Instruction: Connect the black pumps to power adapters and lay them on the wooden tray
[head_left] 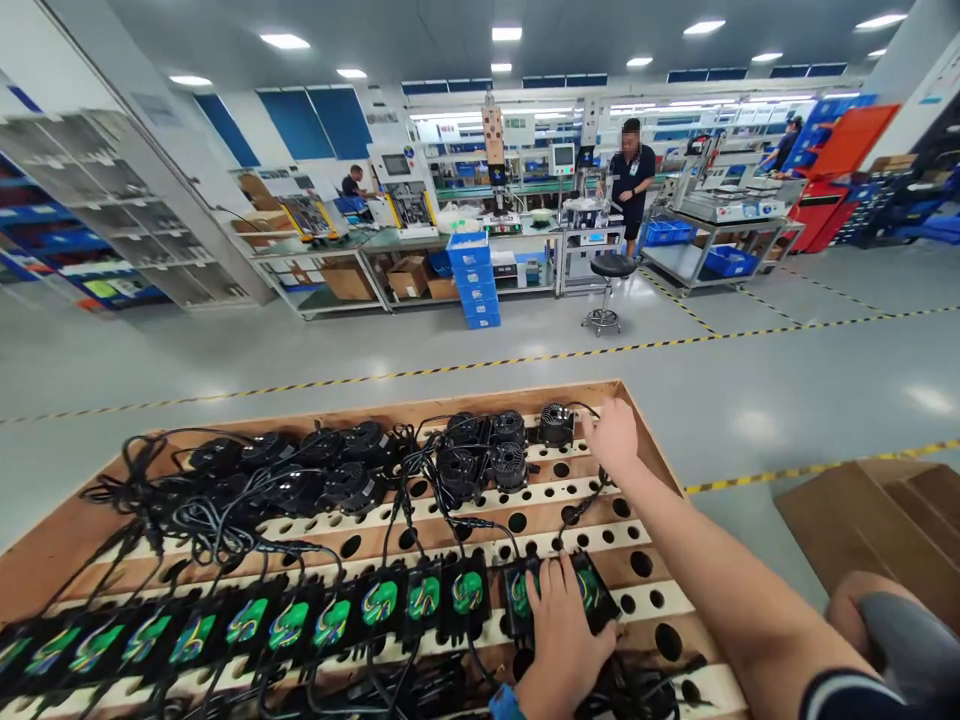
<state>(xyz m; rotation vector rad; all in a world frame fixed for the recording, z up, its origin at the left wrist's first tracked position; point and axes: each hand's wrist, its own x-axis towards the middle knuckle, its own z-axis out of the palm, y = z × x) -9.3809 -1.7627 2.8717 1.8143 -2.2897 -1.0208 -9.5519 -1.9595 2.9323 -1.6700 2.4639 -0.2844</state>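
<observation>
My left hand (pixel 561 622) lies on the black housings at the right end of a long row, fingers stretched out over their upper edge and thumb out to the side. Beside its fingers, an open black housing (pixel 592 592) shows a green circuit board and coloured wires. My right hand (pixel 613 440) is at the far right corner of the wooden tray (pixel 652 430), its fingers closed on a thin black cable (pixel 583 406). That cable runs to a round black fan-like unit (pixel 556 424) just left of the hand. The fingertips are partly hidden.
More round black units (pixel 352 485) and tangled black cables (pixel 217 530) fill the tray's far left. The slatted bottom has many round holes. A cardboard box (pixel 877 520) lies on the floor at right. Beyond are a stool (pixel 613 266), stacked blue bins (pixel 472 280), workbenches and co-workers.
</observation>
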